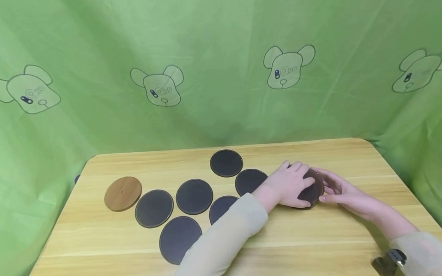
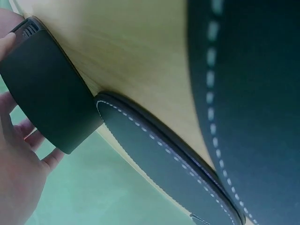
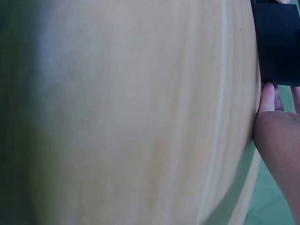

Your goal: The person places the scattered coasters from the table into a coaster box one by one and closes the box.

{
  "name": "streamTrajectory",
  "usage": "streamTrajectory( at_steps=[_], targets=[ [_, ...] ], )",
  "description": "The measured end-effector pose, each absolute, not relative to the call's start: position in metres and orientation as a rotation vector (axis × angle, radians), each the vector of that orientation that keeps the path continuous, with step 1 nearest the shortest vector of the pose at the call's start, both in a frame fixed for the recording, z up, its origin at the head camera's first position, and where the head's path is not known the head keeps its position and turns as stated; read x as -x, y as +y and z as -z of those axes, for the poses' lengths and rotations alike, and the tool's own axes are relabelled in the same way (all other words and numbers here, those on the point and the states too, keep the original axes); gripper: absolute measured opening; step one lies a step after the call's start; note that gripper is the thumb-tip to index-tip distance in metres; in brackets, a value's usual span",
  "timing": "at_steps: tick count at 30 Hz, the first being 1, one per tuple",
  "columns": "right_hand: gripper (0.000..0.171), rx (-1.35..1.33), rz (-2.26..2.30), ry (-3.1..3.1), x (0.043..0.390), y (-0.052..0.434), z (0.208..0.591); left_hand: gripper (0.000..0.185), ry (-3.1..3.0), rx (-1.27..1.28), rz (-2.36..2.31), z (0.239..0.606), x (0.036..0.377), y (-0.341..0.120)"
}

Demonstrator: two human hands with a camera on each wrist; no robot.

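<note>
Toward the right of the table, both hands are on a dark, round coaster holder (image 1: 309, 187). From above, my left hand (image 1: 284, 187) grips it with fingers spread across its top. My right hand (image 1: 351, 196) holds its right side, thumb at the front and fingers curled behind. The left wrist view shows the holder's smooth black side (image 2: 51, 91) and a slot with stacked edges at one end. At the right edge of the right wrist view, fingertips (image 3: 267, 93) meet the black holder (image 3: 279, 44). Near the left forearm lies a dark stitched coaster (image 1: 250, 182).
Several more dark coasters lie flat, including one at the back (image 1: 226, 163), one mid-table (image 1: 194, 196) and one nearer the front (image 1: 179, 238), partly under the left sleeve (image 1: 225, 240). A brown wooden disc (image 1: 123, 193) is at the left. Green cloth (image 1: 219, 92) hangs behind the wooden table (image 1: 303, 249).
</note>
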State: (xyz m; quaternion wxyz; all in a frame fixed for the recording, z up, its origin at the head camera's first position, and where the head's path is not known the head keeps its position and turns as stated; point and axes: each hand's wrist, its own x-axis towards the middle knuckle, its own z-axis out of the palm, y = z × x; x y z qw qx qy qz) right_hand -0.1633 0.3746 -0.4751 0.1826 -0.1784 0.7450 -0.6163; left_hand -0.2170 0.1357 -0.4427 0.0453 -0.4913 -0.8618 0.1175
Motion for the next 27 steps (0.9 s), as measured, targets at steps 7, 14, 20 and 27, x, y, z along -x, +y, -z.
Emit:
streamTrajectory(
  at_steps=[7,14,20,27],
  targets=[
    [0.081,0.512,1.771,2.052,0.163,0.377,0.477,0.069,-2.615,1.537,-0.317,0.440,0.221,0.127],
    [0.083,0.491,1.762,2.071,0.165,0.376,0.476,0.065,-2.645,1.514,-0.230,0.434,0.237,0.109],
    [0.082,0.499,1.766,2.076,0.166,0.376,0.475,0.062,-2.709,1.458,-0.210,0.429,0.251,0.086],
    [0.081,0.516,1.774,2.077,0.165,0.377,0.477,0.062,-2.765,1.381,-0.239,0.431,0.265,0.060]
  ],
)
